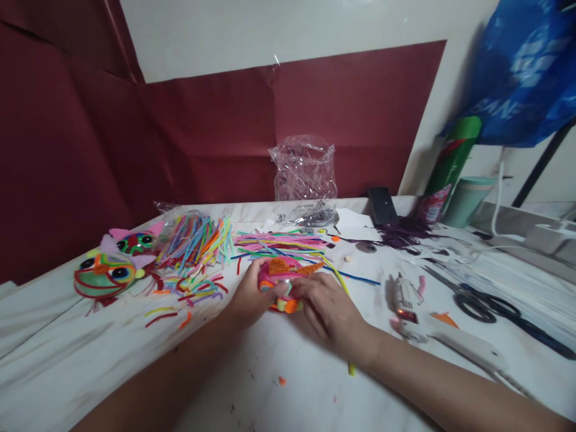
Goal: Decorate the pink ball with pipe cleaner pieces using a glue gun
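Note:
A pink craft figure point(293, 265), wound with fuzzy pipe cleaners and bearing orange and yellow-green pieces on its near side, is held just above the table. My left hand point(248, 295) wraps around its left side, thumb on the front. From the right, my right hand point(335, 309) has its fingers pinched together against the figure's front, beside a small pale shiny bit whose kind I cannot make out. An orange pipe cleaner piece point(310, 268) sticks out on the figure's right. A yellow pipe cleaner point(338, 273) lies partly hidden under my right hand.
Finished-looking craft heads point(104, 279) sit left, near bundled pipe cleaners point(193, 240). More pipe cleaners point(281, 241) lie behind my hands. At right are a hot glue gun point(459, 342) with a cord, scissors point(477, 303), a green can point(454, 162) and a phone point(382, 205).

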`<state>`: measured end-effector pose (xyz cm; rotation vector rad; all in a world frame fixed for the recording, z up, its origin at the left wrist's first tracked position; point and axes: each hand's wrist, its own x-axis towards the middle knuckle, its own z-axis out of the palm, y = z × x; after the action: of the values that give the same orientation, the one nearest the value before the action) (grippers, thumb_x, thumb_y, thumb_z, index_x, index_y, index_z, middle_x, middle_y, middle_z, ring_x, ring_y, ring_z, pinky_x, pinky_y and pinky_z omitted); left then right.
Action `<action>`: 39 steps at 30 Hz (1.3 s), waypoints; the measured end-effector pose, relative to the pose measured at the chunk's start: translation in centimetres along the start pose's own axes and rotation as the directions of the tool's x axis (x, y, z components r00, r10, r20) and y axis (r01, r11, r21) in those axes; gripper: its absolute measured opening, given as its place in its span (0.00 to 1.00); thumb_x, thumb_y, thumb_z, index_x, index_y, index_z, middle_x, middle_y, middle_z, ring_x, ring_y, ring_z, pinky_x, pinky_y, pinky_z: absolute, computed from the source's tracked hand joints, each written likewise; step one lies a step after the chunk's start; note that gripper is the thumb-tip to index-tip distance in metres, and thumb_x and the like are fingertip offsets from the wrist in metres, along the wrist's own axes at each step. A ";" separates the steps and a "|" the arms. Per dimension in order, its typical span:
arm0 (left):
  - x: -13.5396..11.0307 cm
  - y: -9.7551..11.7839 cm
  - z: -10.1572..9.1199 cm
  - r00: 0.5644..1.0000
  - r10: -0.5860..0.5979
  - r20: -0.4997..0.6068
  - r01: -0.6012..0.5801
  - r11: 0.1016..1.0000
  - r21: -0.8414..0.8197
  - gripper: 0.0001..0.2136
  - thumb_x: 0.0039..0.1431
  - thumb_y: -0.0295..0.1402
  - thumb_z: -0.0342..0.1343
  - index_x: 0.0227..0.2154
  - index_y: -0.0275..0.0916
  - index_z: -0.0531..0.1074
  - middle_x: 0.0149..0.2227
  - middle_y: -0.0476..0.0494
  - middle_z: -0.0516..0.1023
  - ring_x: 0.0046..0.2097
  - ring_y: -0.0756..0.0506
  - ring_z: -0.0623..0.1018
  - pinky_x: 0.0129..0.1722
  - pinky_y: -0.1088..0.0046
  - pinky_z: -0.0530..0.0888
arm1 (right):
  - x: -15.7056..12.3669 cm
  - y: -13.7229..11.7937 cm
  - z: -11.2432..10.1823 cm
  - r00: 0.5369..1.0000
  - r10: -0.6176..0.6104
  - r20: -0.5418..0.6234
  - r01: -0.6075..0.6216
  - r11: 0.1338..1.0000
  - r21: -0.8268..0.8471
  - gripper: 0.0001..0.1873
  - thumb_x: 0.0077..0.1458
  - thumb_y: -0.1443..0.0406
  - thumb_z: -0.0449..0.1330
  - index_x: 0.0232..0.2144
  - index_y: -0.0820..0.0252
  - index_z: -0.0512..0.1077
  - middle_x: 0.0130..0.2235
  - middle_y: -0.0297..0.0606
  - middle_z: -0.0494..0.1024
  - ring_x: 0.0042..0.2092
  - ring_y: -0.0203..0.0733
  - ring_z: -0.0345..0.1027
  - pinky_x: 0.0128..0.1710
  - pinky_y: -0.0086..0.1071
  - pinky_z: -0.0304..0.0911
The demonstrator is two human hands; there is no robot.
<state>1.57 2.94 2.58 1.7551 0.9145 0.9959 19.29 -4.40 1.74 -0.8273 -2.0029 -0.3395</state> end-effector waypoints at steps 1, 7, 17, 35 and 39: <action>0.1 -0.1 -0.1 1.000 0.001 0.003 -0.001 1.000 -0.002 0.28 0.48 0.41 0.61 0.51 0.38 0.60 0.51 0.36 0.71 0.52 0.38 0.73 0.50 0.62 0.70 | 0.0 0.1 -0.1 1.000 0.016 0.002 -0.016 1.000 0.005 0.11 0.57 0.74 0.50 0.39 0.57 0.65 0.40 0.43 0.77 0.39 0.45 0.65 0.38 0.40 0.65; 0.5 -0.5 -0.3 1.000 0.030 -0.005 -0.029 0.999 0.038 0.25 0.49 0.39 0.60 0.50 0.40 0.63 0.52 0.41 0.71 0.54 0.39 0.71 0.50 0.67 0.70 | 0.2 0.6 -0.2 0.997 0.066 -0.038 -0.063 0.995 0.074 0.12 0.57 0.75 0.50 0.39 0.57 0.65 0.38 0.42 0.76 0.40 0.44 0.66 0.39 0.39 0.66; 0.8 -1.1 -0.4 1.000 0.017 -0.015 -0.017 0.999 0.031 0.26 0.48 0.39 0.60 0.51 0.40 0.63 0.52 0.41 0.71 0.54 0.39 0.71 0.50 0.66 0.70 | 0.3 0.6 -0.3 0.996 0.082 -0.031 -0.080 0.994 0.080 0.11 0.57 0.75 0.50 0.38 0.56 0.66 0.38 0.41 0.76 0.39 0.44 0.66 0.39 0.39 0.67; 0.6 -1.0 -0.3 1.000 0.011 0.003 -0.011 1.000 0.010 0.27 0.49 0.39 0.60 0.52 0.39 0.60 0.52 0.38 0.71 0.50 0.39 0.74 0.47 0.65 0.71 | 0.3 0.4 -0.3 0.997 0.076 0.002 -0.076 0.994 0.080 0.10 0.57 0.75 0.49 0.36 0.57 0.66 0.38 0.42 0.76 0.39 0.44 0.65 0.38 0.39 0.66; 0.2 -0.2 -0.1 0.999 -0.015 0.035 0.015 1.000 -0.020 0.31 0.45 0.38 0.63 0.51 0.37 0.59 0.51 0.36 0.71 0.51 0.38 0.73 0.48 0.64 0.70 | 0.2 0.4 -0.2 0.998 0.069 0.004 -0.069 0.996 0.062 0.10 0.58 0.74 0.49 0.37 0.57 0.66 0.38 0.42 0.76 0.39 0.44 0.65 0.38 0.39 0.65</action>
<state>1.51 3.27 2.50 1.7410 0.8915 0.9590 19.63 -4.18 1.99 -0.8552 -1.9716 -0.2360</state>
